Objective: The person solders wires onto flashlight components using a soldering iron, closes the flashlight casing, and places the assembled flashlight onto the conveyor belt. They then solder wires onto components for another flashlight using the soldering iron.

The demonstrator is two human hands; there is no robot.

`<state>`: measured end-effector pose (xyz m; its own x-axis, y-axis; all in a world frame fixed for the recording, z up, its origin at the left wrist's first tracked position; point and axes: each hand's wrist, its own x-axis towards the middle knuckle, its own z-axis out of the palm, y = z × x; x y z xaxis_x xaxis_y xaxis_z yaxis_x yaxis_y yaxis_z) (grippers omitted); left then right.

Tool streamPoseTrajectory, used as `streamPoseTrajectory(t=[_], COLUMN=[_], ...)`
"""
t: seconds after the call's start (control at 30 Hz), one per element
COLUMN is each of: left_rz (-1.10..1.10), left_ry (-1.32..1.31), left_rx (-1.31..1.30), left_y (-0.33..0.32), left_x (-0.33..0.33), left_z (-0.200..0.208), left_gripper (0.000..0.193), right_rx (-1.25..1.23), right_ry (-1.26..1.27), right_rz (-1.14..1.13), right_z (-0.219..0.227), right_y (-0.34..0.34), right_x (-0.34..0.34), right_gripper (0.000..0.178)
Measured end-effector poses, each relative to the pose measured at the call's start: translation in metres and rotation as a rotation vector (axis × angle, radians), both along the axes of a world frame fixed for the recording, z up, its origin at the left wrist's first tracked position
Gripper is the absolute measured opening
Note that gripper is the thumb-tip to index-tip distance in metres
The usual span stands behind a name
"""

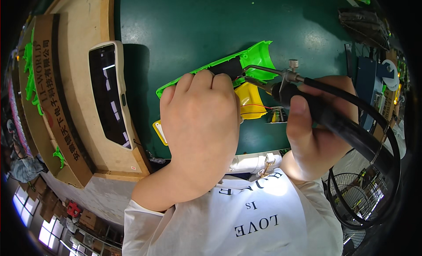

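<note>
My left hand (200, 111) is closed over a bright green plastic shell half (259, 58), with the knuckles up and the fingertips hidden. Beneath the same hand a yellow plastic part (251, 97) shows on the right. Thin red and black wires run across it to a small, partly seen metallic piece (277, 115). My right hand (318, 124) grips the black handle of a soldering iron (316, 104). A thin bent metal feed tube (263, 70) is clamped along the iron. The iron's tip is beside the dark area inside the green shell, close to my left fingers; contact cannot be made out.
A phone (107, 93) in a pale case leans on a wooden tray edge at the left of the green tabletop (176, 18). Beyond it stands a cardboard box (66, 111) with green parts. A black cable (393, 159) loops at the right, near a wire-guarded fan (351, 194).
</note>
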<state>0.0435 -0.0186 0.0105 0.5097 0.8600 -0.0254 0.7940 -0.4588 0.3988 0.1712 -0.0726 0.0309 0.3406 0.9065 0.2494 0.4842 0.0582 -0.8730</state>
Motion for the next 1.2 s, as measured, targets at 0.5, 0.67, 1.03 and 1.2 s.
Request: streamPoseTrajectory(t=[0.5,0.67,1.03,1.2], left_rz=[0.022,0.022,0.044,0.038], left_ry=[0.014,-0.012,-0.107,-0.087], left_rx=[-0.005,-0.002,0.019,0.03], left_y=[0.001,-0.001,-0.006,-0.003], left_x=[0.001,-0.002,-0.002,0.0], left_z=[0.001,-0.001,-0.002,-0.003], left_gripper=[0.006,0.007,0.007,0.007], right_rx=[0.116,0.394,0.312,0.324], right_ry=[-0.22,-0.042,0.23,0.267], right_rz=[-0.263,-0.528,-0.592,-0.488], right_z=[0.017,-0.011,-0.025,-0.024], right_y=[-0.008,0.003,0.008,-0.002], right_x=[0.014,0.031,0.039,0.039], right_gripper=[0.03,0.019,0.013,0.014])
